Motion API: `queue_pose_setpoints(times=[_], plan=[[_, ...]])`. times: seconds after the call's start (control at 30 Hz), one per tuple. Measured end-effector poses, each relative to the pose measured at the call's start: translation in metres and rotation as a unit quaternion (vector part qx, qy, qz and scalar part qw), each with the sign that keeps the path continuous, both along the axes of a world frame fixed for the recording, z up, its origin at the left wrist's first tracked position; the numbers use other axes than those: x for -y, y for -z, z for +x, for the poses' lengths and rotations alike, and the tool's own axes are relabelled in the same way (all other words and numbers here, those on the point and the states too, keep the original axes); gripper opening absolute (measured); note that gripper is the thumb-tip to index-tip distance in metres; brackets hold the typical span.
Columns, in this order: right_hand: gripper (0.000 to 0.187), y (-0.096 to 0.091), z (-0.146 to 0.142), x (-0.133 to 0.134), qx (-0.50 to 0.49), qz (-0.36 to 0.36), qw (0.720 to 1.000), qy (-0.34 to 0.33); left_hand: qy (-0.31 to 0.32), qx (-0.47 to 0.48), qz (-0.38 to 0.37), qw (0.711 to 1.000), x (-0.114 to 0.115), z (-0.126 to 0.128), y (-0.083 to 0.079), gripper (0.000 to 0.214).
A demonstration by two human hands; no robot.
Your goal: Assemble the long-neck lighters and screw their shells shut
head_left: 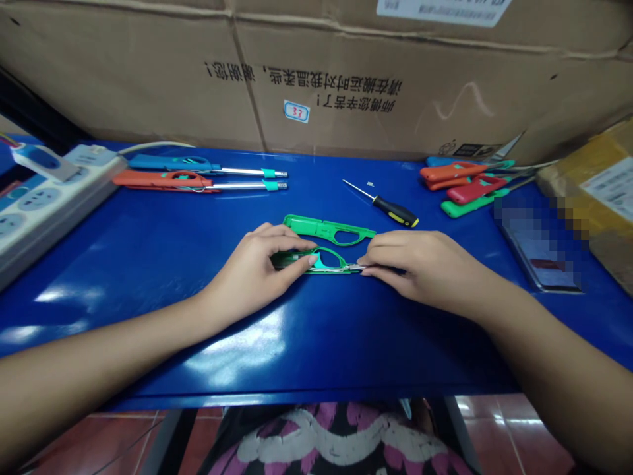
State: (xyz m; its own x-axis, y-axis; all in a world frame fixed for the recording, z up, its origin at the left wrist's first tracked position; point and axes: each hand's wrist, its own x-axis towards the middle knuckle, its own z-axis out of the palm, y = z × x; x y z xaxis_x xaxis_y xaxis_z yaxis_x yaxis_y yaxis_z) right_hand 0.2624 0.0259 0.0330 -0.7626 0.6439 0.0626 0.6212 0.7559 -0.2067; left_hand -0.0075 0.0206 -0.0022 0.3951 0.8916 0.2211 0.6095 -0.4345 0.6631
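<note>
My left hand (260, 264) is closed around the handle of an opened green gas lighter (337, 264), thumb and fingertips at its teal trigger (318, 261). Thin pale wires run along the lighter's lower edge towards the right. There, at the narrow front end, my right hand (420, 264) pinches the lighter and its wires; the fingertips hide exactly what they grip. Just behind lies the loose green half shell (316, 228), its finger loop facing right and close to my right fingers.
At the back left lie a blue lighter (168, 163) and an orange lighter (158, 179) beside a power strip (54, 191). A screwdriver (395, 210), several lighters (475, 188) and a phone (539, 247) are to the right. A cardboard box (173, 99) stands along the back.
</note>
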Motion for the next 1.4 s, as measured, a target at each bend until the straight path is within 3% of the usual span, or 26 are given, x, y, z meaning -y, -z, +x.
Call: queue_pose_setpoints(times=[0.17,0.37,0.53,0.67,0.77,1.17,1.4], plan=[[0.026,0.002,-0.004,0.002,0.009,0.059,0.998,-0.029,0.001,0.005,-0.006,1.0,0.0,0.001,0.001,0.023],[0.022,0.003,-0.003,0.002,-0.018,0.034,0.999,-0.03,0.003,0.007,-0.003,1.0,0.0,0.0,0.0,0.022],[0.015,0.006,-0.007,0.001,-0.08,-0.055,0.995,0.033,0.002,0.007,-0.008,1.0,0.001,0.0,0.0,0.022],[0.013,0.008,-0.01,-0.001,-0.16,-0.159,0.97,0.086,0.003,0.002,-0.007,1.0,0.001,0.0,0.0,0.022],[0.017,0.009,-0.011,-0.001,-0.176,-0.192,0.961,0.097,0.002,-0.004,-0.006,1.0,0.0,0.0,0.001,0.022],[0.019,0.009,-0.005,0.0,-0.144,-0.101,0.984,0.037,-0.001,0.003,-0.009,1.0,0.0,0.0,0.001,0.022],[0.016,0.013,-0.013,-0.001,-0.191,-0.12,0.973,0.054,-0.006,0.001,-0.016,1.0,0.0,0.002,0.0,0.024]])
